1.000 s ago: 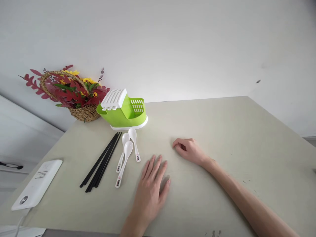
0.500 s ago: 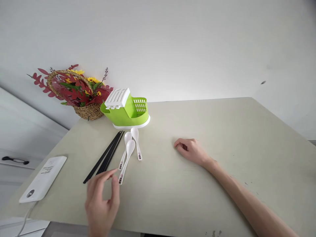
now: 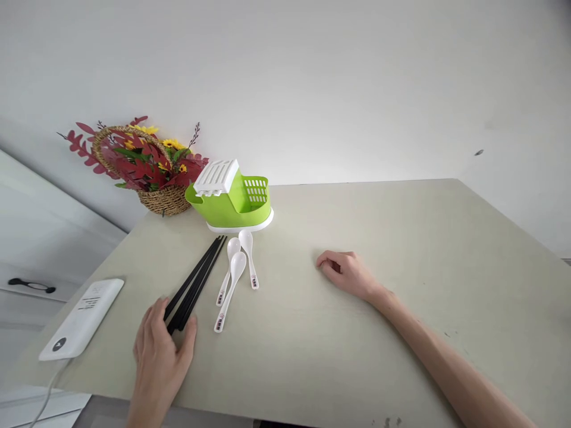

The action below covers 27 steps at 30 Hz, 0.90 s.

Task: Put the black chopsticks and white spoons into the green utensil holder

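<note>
My left hand [image 3: 159, 348] is down at the near ends of a bundle of black chopsticks [image 3: 201, 271]. Its thumb and fingers close on them from either side. The chopsticks lie on the beige table [image 3: 401, 226] and point toward a green cutlery holder [image 3: 234, 205] with a white slotted lid. Three white spoons [image 3: 235, 272] lie just right of the chopsticks, untouched. My right hand [image 3: 347, 272] rests on the table to the right of the spoons, its fingers loosely curled, holding nothing.
A wicker basket of red leaves and yellow flowers [image 3: 147, 169] stands at the back left against the wall. A white flat device [image 3: 82, 318] with a cable lies near the table's left edge. A white cabinet with a black handle [image 3: 31, 286] is at far left.
My left hand lifted off the table beside the spoons, swung left and came down onto the near ends of the chopsticks. My right hand stayed put.
</note>
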{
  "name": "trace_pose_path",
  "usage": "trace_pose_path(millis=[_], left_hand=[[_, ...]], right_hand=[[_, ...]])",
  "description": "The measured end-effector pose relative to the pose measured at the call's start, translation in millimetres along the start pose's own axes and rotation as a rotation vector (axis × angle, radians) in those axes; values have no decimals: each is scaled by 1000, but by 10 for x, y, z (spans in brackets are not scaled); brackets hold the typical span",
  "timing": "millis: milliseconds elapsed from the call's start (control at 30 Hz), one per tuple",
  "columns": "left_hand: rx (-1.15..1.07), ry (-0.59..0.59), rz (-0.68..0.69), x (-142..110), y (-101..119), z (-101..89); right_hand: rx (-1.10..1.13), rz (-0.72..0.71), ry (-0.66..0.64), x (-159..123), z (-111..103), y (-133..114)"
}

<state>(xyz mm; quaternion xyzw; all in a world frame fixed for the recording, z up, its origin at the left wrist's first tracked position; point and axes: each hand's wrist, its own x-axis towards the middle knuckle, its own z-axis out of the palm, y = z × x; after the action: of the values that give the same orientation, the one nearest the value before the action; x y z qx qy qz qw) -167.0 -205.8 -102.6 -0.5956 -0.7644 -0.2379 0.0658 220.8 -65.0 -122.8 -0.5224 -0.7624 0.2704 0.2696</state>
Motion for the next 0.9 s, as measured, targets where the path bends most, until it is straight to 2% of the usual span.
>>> trace_pose_path(millis=[200,500,900], left_hand=[[23,-91,-56,98,-11,4],[36,-108,45,263,44,-39],[145,-281,-145,417,155,-134]], right_hand=[[-2,0,-4,4,0,-4],[-2,-15,6,2,11,16],[4,-9,-8,-4,-1,5]])
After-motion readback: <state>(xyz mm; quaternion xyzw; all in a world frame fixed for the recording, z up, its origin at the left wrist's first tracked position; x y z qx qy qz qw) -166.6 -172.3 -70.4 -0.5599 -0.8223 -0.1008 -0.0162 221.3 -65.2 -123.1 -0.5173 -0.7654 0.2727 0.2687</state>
